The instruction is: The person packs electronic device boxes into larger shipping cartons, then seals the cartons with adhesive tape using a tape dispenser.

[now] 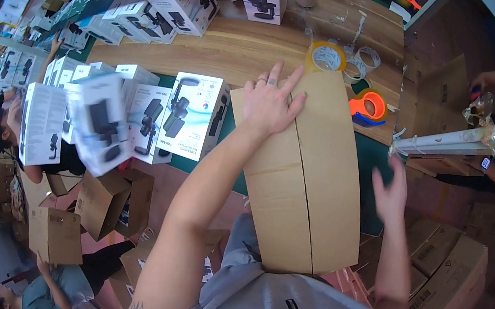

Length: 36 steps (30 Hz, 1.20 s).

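Note:
A brown cardboard box (325,184) stands in front of me with its two long top flaps folded in, and a dark narrow seam runs between them. My left hand (273,104) lies flat near the far end of the flaps, fingers spread across the seam. To the right of the box, apart from it, my right hand (391,190) hangs in the air with its fingers apart and nothing in them. An orange tape dispenser (368,105) lies on the wooden table just beyond the box's far right corner.
Rolls of tape (326,58) sit on the wooden tabletop (244,43). White product boxes (193,115) stand at the left, one blurred (100,124). Closed cartons (445,258) are stacked at my right, beside a white rail (477,139). Other people work at left and right.

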Each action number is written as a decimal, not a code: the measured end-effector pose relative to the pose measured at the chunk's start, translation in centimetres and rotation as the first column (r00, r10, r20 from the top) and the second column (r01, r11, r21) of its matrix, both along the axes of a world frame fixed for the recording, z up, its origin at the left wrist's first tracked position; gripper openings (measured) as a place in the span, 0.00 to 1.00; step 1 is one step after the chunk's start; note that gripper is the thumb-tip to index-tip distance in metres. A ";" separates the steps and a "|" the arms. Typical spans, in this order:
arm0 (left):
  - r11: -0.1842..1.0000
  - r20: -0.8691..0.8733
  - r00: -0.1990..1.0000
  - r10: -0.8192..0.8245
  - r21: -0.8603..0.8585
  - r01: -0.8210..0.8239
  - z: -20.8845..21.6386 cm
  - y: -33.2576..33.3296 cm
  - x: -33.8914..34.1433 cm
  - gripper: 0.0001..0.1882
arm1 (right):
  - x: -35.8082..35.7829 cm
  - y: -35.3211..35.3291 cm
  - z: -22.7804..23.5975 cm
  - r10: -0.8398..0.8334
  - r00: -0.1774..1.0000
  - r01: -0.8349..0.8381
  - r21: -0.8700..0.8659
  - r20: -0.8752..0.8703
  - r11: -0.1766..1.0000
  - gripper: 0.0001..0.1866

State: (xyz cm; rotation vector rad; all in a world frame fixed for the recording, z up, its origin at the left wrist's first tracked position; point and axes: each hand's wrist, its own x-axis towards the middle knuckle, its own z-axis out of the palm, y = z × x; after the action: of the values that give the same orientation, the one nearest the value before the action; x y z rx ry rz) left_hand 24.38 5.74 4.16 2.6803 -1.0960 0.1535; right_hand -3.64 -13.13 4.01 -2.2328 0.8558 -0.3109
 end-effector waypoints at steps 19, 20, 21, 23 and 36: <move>0.999 -0.097 0.994 -0.040 0.018 0.042 0.0 0.5 0.3 0.34 | 4.3 3.3 5.5 -0.222 0.748 -0.071 0.408 0.625 0.910 0.26; 0.999 -0.086 0.995 -0.040 0.019 0.041 -0.3 0.8 0.8 0.34 | 4.3 7.0 7.6 -0.328 0.636 -0.202 0.561 0.698 0.803 0.27; 0.999 -0.069 0.997 -0.046 0.010 0.047 0.0 0.3 0.5 0.34 | 2.1 8.3 6.5 -0.344 0.637 -0.251 0.608 0.689 0.753 0.32; 0.995 -0.108 0.989 -0.099 -0.001 0.099 0.6 -0.8 -0.2 0.34 | 1.1 12.9 6.2 -0.300 0.754 -0.244 0.673 0.584 0.698 0.34; 0.880 -0.890 -0.085 -0.448 -0.421 -0.221 5.1 6.9 -4.9 0.31 | 1.8 16.5 2.0 -0.018 0.876 -0.215 0.424 0.482 0.880 0.21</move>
State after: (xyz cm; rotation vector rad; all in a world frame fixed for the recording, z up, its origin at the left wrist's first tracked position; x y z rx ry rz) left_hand 19.50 12.67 9.27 1.3204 -0.5179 -1.3223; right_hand -1.85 3.35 6.04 -1.6360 0.4754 -0.5168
